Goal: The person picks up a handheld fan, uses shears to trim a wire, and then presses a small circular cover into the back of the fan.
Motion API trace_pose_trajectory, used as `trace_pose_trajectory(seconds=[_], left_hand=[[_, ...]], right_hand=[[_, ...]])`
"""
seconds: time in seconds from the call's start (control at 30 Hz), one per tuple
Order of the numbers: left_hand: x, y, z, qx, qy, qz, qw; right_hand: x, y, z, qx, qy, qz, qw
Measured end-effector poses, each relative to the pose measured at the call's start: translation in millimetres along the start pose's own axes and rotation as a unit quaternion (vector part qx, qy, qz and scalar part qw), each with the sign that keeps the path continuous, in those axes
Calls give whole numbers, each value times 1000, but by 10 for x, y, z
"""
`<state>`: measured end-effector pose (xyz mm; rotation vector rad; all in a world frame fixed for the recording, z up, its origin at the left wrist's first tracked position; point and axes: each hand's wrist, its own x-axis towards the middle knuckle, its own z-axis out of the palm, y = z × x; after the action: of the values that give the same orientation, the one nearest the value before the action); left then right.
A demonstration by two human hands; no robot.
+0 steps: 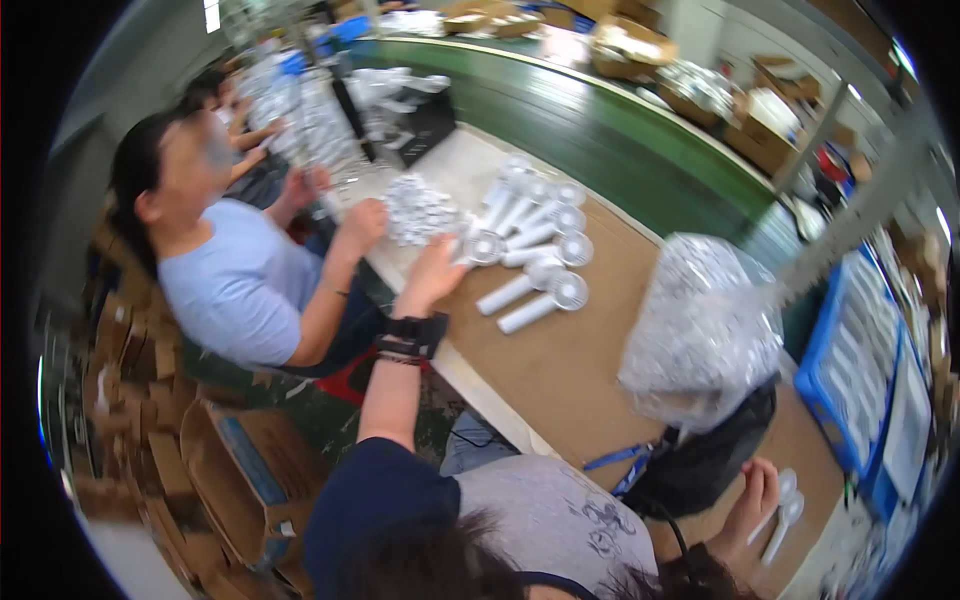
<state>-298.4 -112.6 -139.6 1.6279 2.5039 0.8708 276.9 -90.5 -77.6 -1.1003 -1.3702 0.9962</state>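
Observation:
My left hand [432,275], with a black band on its wrist, reaches over the table. Its blurred fingers are around the near end of a white handheld fan [486,248], whose handle is mostly hidden. More white handheld fans [543,303] lie in a loose group just right of it, round heads mostly toward the right. Beyond my fingers is a heap of small white parts [418,210]. At the lower right, my right hand [750,500] hovers with loosely bent fingers, nothing visible between them. Two slim white pieces with round ends [788,512] lie beside it.
A clear plastic bag [705,330] and a black bag [715,455] stand on the brown-covered table [590,390]. A green conveyor [620,130] runs behind. Blue crates [850,360] are at right. A co-worker [240,270] sits at left; cardboard boxes [245,480] fill the floor.

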Motion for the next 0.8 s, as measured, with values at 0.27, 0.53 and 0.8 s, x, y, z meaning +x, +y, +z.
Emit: trace_pose_trajectory(seconds=[0.27,0.53,0.8], left_hand=[[-28,-417,-8,23,39,105,993],[-88,789,-248,-172,-1,182,968],[-371,1378,-90,-274,-65,195,939]], right_hand=[[79,34,-223,-155,96,10,983],[-117,132,-1163,-353,299,-1,887],[-208,502,-1437,-530,153,130,824]])
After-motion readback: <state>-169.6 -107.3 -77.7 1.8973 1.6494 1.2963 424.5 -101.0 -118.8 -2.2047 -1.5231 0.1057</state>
